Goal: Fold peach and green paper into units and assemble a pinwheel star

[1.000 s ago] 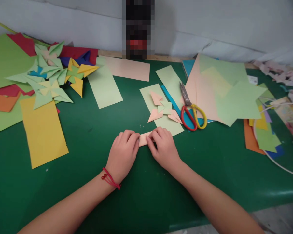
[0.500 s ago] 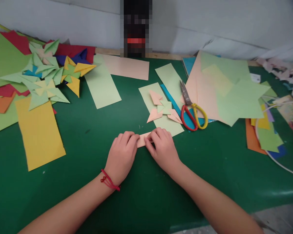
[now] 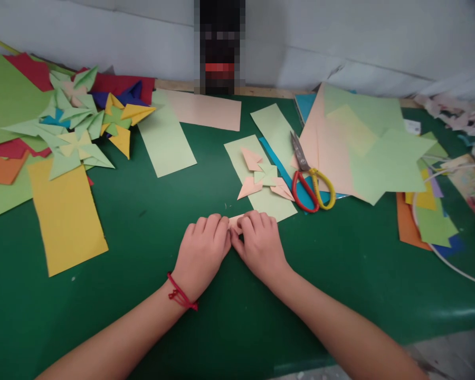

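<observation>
A small folded strip of pale pink paper [image 3: 236,220] lies on the green tabletop, mostly covered by my fingers. My left hand [image 3: 206,245], with a red cord bracelet at the wrist, is closed on its left end. At the other end my right hand [image 3: 261,237] pinches the paper, the two hands nearly touching. Just beyond them a pink and green folded paper flower [image 3: 266,174] rests on a light green paper strip [image 3: 236,149]. Scissors [image 3: 309,170] with one red and one yellow handle lie closed beyond my right hand.
Several folded paper flowers [image 3: 75,145] are heaped at the left, above a yellow sheet [image 3: 71,221]. Green and pink sheets [image 3: 391,163] lie at the right, near coloured scraps [image 3: 439,227] and a white cable [image 3: 459,270]. A wall [image 3: 103,37] runs behind the table.
My hands have drawn closer together over the pink paper, the left one shifting slightly right. Less of the strip shows between my fingers. The other papers and the scissors have stayed put.
</observation>
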{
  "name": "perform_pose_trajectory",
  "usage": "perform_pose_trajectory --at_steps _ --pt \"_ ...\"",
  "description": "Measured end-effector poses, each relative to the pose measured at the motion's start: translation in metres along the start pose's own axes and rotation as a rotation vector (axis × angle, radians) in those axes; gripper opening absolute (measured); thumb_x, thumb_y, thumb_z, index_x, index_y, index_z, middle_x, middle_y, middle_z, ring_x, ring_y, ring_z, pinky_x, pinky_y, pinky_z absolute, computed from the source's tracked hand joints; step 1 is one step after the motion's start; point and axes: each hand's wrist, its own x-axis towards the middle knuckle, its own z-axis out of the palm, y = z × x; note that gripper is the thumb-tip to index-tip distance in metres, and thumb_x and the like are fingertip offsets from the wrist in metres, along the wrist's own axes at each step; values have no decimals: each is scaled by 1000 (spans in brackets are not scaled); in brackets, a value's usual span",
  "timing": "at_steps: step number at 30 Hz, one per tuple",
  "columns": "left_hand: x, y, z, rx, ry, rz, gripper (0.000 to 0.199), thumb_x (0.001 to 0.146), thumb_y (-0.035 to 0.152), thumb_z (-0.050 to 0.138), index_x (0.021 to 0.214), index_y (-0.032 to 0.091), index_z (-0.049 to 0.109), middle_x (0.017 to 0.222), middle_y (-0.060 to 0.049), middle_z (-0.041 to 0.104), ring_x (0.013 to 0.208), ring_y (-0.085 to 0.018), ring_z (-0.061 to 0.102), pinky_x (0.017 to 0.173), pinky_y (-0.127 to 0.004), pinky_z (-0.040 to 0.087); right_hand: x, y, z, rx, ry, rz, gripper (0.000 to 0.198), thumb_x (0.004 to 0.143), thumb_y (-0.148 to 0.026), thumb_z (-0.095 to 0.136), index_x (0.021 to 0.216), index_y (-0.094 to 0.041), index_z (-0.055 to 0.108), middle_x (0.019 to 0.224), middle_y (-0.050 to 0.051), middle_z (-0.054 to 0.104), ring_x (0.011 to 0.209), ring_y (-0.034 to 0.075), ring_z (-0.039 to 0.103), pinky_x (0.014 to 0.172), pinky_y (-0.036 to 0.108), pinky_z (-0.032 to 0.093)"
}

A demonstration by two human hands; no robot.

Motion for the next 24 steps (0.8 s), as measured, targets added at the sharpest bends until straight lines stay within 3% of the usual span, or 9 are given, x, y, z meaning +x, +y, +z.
perform_pose_trajectory --at_steps 5,14,24 --pt "-7 -1 -1 -34 -19 -27 23 86 19 42 104 14 56 104 -11 58 82 -22 52 67 -34 40 -5 2 1 77 11 18 7 83 -18 43 82 -18 51 86 8 55 75 20 44 66 34 33" --pt "-24 -14 1 -196 -13 2 35 86 11 39 118 18 50 112 -11 54 94 -22 50 76 -35 42 -10 10 -1 268 14 62 15 81 -10 44 89 -19 52 89 7 54 82 21 49 70 34 39" --pt "4 -28 -11 -423 -102 23 26 91 20 33 97 19 58 95 -4 55 84 -15 54 74 -27 45 -9 16 0 236 23 -3 13 80 -10 46 85 -18 54 86 6 54 80 18 49 69 30 39"
